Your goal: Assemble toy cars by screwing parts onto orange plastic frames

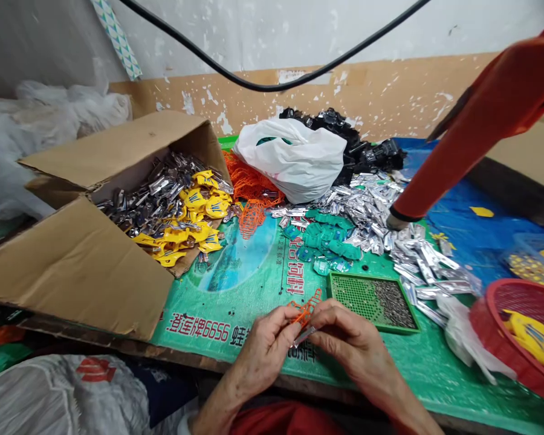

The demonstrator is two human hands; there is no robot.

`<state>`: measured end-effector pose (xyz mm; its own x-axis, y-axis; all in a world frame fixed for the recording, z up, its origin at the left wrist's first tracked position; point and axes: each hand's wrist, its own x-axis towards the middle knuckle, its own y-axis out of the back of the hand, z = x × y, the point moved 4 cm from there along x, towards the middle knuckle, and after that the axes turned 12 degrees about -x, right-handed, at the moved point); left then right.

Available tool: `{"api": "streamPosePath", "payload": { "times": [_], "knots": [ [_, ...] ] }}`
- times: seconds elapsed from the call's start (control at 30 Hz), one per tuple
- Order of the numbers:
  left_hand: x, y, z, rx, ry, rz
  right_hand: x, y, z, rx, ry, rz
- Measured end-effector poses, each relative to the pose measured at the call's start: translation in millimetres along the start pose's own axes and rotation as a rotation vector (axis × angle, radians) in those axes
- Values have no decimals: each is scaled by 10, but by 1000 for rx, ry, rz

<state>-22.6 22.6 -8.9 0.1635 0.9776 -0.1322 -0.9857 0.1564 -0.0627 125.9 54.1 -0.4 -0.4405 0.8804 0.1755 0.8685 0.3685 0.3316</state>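
Near the table's front edge, my left hand (267,341) and my right hand (351,335) meet with fingertips pinched. Between them is a small metal piece (303,336), and an orange lattice piece (306,307) sticks up above the fingers. Both hands appear to grip these parts together. Just behind my right hand lies a green tray (360,297) with a grid of holes and many small dark pins at its right side. Teal pieces (329,238) and a pile of silver metal pieces (372,199) lie farther back.
At left, an open cardboard box (79,272) holds metal and yellow pieces (193,232). A white bag (294,157) stands at the back beside orange pieces (254,184). A red basket (485,320) is at right. A red tube-like arm (471,139) slants down from upper right.
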Motion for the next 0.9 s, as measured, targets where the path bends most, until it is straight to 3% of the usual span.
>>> {"api": "streamPosePath", "payload": {
  "times": [0.23, 0.37, 0.6, 0.9],
  "knots": [
    [-114, -24, 33, 201, -153, -7, -148, 74, -96, -94, 24, 22],
    [-144, -70, 18, 235, -256, -77, -187, 137, -144, -162, 52, 58],
    [-193, -147, 72, 352, -566, -199, -311, 180, -152, -184, 134, 44],
    [-254, -215, 139, 467, -671, -266, -440, 223, -210, -333, 274, 92]
  ]
}}
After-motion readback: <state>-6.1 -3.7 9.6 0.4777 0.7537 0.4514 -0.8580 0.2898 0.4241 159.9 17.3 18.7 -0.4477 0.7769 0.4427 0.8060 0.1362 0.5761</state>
